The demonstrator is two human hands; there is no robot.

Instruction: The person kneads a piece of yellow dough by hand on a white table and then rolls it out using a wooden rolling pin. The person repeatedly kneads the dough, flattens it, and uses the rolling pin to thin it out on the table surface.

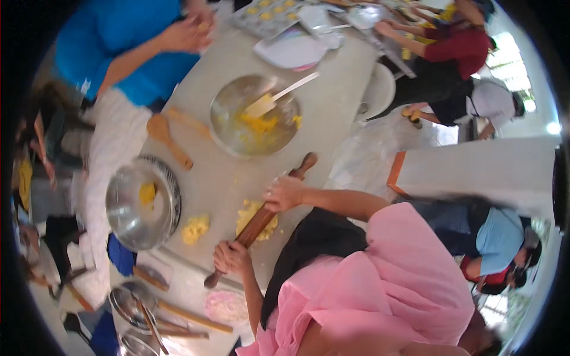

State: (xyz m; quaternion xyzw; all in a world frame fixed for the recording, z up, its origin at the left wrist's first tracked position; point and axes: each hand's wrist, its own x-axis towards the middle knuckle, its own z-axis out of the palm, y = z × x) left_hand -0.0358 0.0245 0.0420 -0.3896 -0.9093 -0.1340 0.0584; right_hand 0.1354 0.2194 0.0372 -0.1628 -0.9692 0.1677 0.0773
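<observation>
A dark wooden rolling pin [257, 229] lies slantwise over crumbly yellow dough [246, 216] on the pale tabletop. My left hand [231, 257] is closed around its near-left end. At the other end, my right hand [282, 193] grips the barrel beside the handle, slightly blurred. Dough shows on both sides of the pin, and the part beneath is hidden. Beside it sits a separate yellow dough lump [195, 229]. Farther left stands a steel bowl [118, 213] with a piece of yellow dough [147, 194] inside.
A large steel bowl [222, 133] with yellow residue holds a spatula [262, 106]. Near it lies a wooden spoon [165, 138]. A person in blue [129, 44] works something between their hands across the table. A muffin tin [254, 22] and white tray [291, 51] are at the far end.
</observation>
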